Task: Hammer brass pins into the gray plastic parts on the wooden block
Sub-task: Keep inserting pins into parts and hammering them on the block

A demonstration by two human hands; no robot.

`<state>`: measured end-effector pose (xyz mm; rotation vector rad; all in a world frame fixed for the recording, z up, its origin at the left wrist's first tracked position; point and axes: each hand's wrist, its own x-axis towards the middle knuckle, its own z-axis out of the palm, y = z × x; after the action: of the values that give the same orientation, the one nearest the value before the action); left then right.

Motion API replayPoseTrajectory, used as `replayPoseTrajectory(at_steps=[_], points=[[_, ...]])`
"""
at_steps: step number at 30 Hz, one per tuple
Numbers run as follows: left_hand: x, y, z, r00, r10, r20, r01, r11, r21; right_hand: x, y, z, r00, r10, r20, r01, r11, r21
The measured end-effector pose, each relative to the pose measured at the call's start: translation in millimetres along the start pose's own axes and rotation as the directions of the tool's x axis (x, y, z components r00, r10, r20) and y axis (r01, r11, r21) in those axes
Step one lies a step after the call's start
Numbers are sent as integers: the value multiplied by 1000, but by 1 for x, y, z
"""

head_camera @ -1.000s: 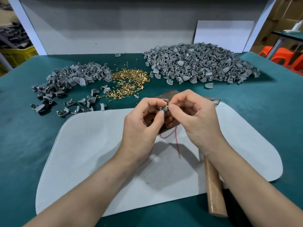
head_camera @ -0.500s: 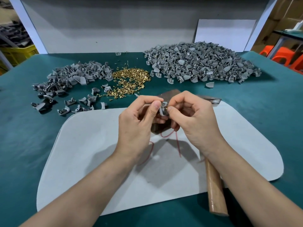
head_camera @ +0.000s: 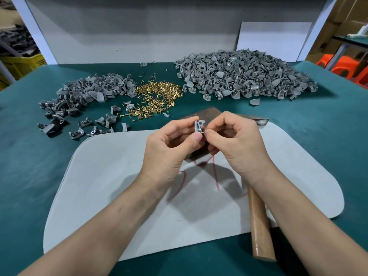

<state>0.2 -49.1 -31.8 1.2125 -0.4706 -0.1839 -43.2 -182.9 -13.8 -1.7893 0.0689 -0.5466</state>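
Note:
My left hand (head_camera: pixel 169 144) pinches a small gray plastic part (head_camera: pixel 198 126) upright between thumb and fingers. My right hand (head_camera: pixel 235 142) pinches a tiny brass pin (head_camera: pixel 202 133) against the side of that part. Both hands hover over the dark wooden block (head_camera: pixel 207 114), which they mostly hide. The hammer lies under my right forearm, its wooden handle (head_camera: pixel 259 226) pointing toward me and its metal head (head_camera: pixel 258 120) beside the block. A heap of brass pins (head_camera: pixel 157 98) lies behind the hands.
A pale felt mat (head_camera: pixel 103 186) covers the green table (head_camera: pixel 29 166). A big pile of gray parts (head_camera: pixel 245 74) sits at back right, a smaller darker pile (head_camera: pixel 85 96) at back left. A red string (head_camera: pixel 215 172) lies on the mat.
The gray part has turned upright and shows more between my left fingers. My right hand now holds the pin at the part's side. Both hands stay above the block.

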Motion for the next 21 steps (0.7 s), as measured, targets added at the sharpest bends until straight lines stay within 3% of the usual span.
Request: replayPoseTrajectory(at_steps=[6, 13, 21], points=[[-4, 3, 5, 1000, -4, 19, 5, 999, -45, 1, -3, -2, 997, 34, -66, -26, 992, 123], [-2, 1, 7, 999, -37, -18, 35, 992, -122, -1, -4, 0, 999, 44, -32, -37, 983, 182], [0, -1, 3, 999, -31, -31, 29, 998, -48, 1, 0, -1, 999, -37, -25, 38, 999, 35]])
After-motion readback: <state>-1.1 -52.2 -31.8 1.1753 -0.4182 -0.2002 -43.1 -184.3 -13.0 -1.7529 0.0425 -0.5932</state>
